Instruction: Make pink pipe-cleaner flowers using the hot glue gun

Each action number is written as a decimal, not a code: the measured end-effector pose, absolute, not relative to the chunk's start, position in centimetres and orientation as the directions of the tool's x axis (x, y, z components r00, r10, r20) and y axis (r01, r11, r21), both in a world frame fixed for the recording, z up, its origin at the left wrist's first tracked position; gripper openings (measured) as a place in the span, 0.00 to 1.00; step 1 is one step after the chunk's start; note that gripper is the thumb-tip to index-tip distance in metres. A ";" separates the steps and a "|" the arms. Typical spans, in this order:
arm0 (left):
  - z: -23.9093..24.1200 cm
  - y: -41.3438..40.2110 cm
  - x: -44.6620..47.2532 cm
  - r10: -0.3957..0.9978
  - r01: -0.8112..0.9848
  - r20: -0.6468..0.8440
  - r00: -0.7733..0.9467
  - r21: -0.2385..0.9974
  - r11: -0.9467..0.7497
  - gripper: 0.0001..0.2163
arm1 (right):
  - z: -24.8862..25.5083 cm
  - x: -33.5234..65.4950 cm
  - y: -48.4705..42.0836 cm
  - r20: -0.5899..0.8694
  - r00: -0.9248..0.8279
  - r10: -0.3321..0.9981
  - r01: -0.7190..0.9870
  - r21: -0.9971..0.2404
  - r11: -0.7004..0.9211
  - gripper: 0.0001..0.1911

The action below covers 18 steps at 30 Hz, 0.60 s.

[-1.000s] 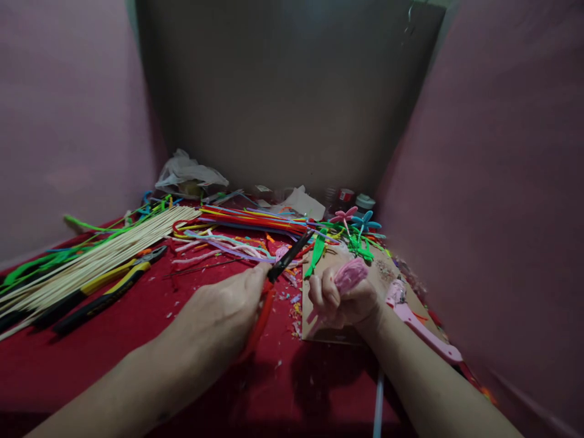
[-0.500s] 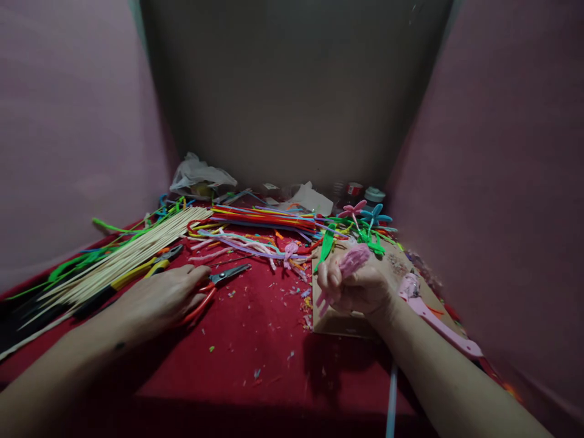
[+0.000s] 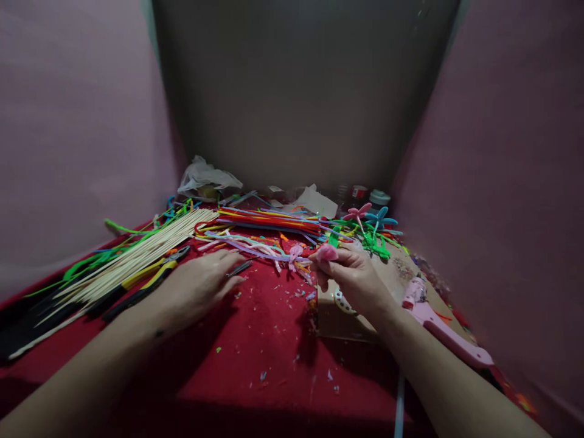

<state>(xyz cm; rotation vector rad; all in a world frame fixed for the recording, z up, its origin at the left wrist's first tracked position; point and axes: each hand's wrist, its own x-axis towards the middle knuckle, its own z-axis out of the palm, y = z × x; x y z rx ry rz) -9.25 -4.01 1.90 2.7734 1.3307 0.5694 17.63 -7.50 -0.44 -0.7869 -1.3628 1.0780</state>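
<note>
My right hand (image 3: 358,280) pinches a fuzzy pink pipe-cleaner bundle (image 3: 327,253) between thumb and fingers, above the left edge of a cardboard box (image 3: 340,325). Its pink end faces me and the fingers hide part of it. Over the red cloth, my left hand (image 3: 205,281) has its fingers stretched and the thumb apart. Dark scissor blades (image 3: 240,268) show just beyond its fingers, while the scissors' handles are hidden. A lilac pipe-cleaner piece (image 3: 295,258) lies between the hands, a little farther back.
Wooden sticks (image 3: 150,248) and yellow-black pliers (image 3: 157,274) lie at left. Pipe cleaners (image 3: 269,220) spread across the back, near pink and blue flower shapes (image 3: 381,219). A pink glue gun (image 3: 438,325) rests at right. Fuzzy scraps dot the red cloth (image 3: 269,328).
My left hand has moved right and its fingers have spread; the scissors' orange handles no longer show. My right hand has turned and shifted slightly left, bringing the pink bundle end-on.
</note>
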 end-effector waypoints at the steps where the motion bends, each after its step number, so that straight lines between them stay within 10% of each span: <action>1: 2.5 -4.5 -7.8 0.733 0.706 0.300 0.611 0.211 -0.676 0.12 | -0.4 17.5 -7.6 0.429 -0.037 0.903 -0.007 -0.903 0.429 0.06; 8: 3.2 -5.9 -1.1 0.634 0.471 0.486 0.601 0.426 -0.773 0.07 | -0.6 17.6 -8.0 0.802 0.039 0.597 0.566 -0.510 0.648 0.14; 18: 1.9 -5.8 0.1 0.242 0.479 0.813 0.529 -0.051 -0.876 0.03 | -0.6 17.5 -8.5 0.851 -0.045 0.523 0.736 -0.326 0.594 0.17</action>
